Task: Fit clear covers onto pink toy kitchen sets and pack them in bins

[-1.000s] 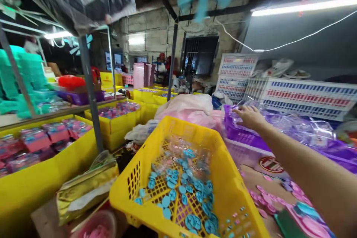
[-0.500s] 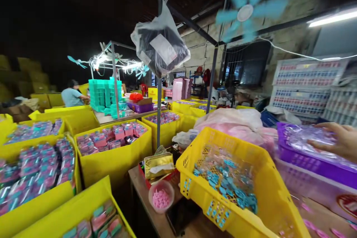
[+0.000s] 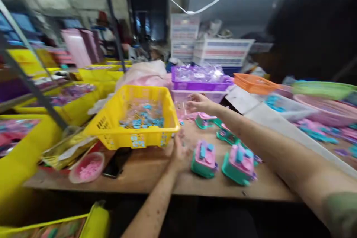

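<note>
My right hand (image 3: 200, 104) reaches across the table just in front of the purple basket (image 3: 200, 85) of clear plastic packaging. Its fingers look curled together, but blur hides what they hold. Beside the right front corner of the yellow basket (image 3: 145, 132), my left hand (image 3: 179, 153) is low over the tabletop, its fingers smeared by motion. The yellow basket holds blue pieces (image 3: 147, 119) and clear packaging. To the right of my left hand stand two pink-and-teal toy sets (image 3: 205, 158) (image 3: 240, 163). More such toy parts (image 3: 205, 120) lie under my right forearm.
A pink bowl (image 3: 88, 167) of small pink pieces and a dark phone (image 3: 115, 163) lie at the left. Yellow boxes (image 3: 25, 148) and a metal post (image 3: 36, 89) stand beyond. An orange basket (image 3: 255, 83) and loose parts are at the right.
The view has swung right and down onto the table. My right hand has left the purple basket's packaging and is now in front of that basket. My left hand has come into view.
</note>
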The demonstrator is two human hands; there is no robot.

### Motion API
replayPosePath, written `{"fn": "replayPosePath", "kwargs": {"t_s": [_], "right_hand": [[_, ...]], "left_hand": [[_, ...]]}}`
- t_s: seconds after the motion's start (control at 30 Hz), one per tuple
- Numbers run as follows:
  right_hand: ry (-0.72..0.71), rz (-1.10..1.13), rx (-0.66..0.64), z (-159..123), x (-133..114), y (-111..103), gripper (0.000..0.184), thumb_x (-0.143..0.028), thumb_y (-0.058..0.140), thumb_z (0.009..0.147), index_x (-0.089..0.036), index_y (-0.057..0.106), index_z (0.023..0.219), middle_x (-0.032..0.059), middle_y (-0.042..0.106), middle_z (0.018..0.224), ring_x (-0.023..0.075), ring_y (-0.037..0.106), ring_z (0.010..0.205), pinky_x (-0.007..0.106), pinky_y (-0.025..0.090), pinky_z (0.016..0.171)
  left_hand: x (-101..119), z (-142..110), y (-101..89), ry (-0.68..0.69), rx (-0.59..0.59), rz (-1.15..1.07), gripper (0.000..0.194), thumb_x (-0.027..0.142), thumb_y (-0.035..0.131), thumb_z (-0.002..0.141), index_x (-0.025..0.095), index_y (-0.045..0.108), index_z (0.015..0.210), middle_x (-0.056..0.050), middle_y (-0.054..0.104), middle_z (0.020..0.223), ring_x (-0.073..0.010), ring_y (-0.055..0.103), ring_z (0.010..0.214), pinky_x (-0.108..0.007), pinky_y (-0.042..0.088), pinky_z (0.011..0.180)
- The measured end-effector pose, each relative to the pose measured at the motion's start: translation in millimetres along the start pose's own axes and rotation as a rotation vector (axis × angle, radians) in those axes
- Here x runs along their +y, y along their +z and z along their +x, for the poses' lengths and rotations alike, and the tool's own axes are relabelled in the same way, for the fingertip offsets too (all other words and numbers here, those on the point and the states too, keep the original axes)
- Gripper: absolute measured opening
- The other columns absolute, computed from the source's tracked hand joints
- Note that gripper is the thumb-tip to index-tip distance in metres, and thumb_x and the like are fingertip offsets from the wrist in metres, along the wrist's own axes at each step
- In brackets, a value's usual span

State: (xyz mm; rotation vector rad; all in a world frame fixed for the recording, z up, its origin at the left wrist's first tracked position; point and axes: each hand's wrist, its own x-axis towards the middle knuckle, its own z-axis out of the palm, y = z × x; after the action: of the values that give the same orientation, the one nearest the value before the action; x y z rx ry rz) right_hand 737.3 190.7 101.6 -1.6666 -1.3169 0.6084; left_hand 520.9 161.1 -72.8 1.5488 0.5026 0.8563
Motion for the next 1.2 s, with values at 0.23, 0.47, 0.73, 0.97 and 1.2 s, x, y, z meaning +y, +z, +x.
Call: {"fn": "replayPosePath", "kwargs": {"t_s": [0.23,0.47,0.73,0.97,1.2], "right_hand": [[0.221,0.122,-0.084,-43,51,-4,0.046,-0.044,0.099,0.086,-0.023,0.064,0.106,0.0084,0.075,0.114,0.0249,0.076,0.105,0.039,0.072,0.090],[0.291,0.304,-0.150,-88,69,-33,0.040,-0.036,0.096,0.086,-0.022,0.065,0.106,0.0066,0.077,0.112,0.0238,0.082,0.102,0.047,0.070,0.106],[0.163,0.400,0.012,-139,62,-55,0.055,-0.028,0.094,0.081,-0.027,0.067,0.129,0.0056,0.076,0.127,0.0242,0.074,0.128,0.047,0.058,0.124],[-0.189,0.162,-0.110,-198,40,-41,0.079,-0.040,0.094,0.088,-0.039,0.062,0.160,0.0055,0.051,0.173,0.0316,0.065,0.141,0.054,0.058,0.122],[-0.219,0.329,-0.004,-229,33,6,0.094,-0.064,0.091,0.090,-0.040,0.048,0.170,0.0092,0.051,0.172,0.0371,0.048,0.161,0.060,0.049,0.129]], "left_hand": [[4,60,8.7,-0.243,0.093,-0.272,0.072,0.070,0.073,0.101,0.033,0.045,0.155,-0.014,0.057,0.163,-0.0258,0.079,0.121,-0.038,0.066,0.098],[-10,71,20.3,-0.372,0.176,-0.087,0.050,0.047,0.072,0.106,0.028,0.044,0.144,-0.015,0.068,0.140,-0.0192,0.081,0.089,-0.039,0.069,0.084],[34,45,16.2,-0.108,0.181,0.296,0.054,0.037,0.073,0.102,0.016,0.056,0.150,-0.026,0.044,0.171,-0.0440,0.039,0.166,-0.061,0.039,0.135],[72,13,11.4,0.245,-0.313,-0.156,0.055,0.060,0.068,0.109,0.028,0.058,0.153,-0.013,0.070,0.148,-0.0293,0.071,0.136,-0.047,0.063,0.113],[97,-30,14.5,0.647,-0.396,0.092,0.043,0.037,0.075,0.108,0.033,0.067,0.150,-0.009,0.071,0.143,-0.0285,0.068,0.139,-0.050,0.059,0.121]]}}
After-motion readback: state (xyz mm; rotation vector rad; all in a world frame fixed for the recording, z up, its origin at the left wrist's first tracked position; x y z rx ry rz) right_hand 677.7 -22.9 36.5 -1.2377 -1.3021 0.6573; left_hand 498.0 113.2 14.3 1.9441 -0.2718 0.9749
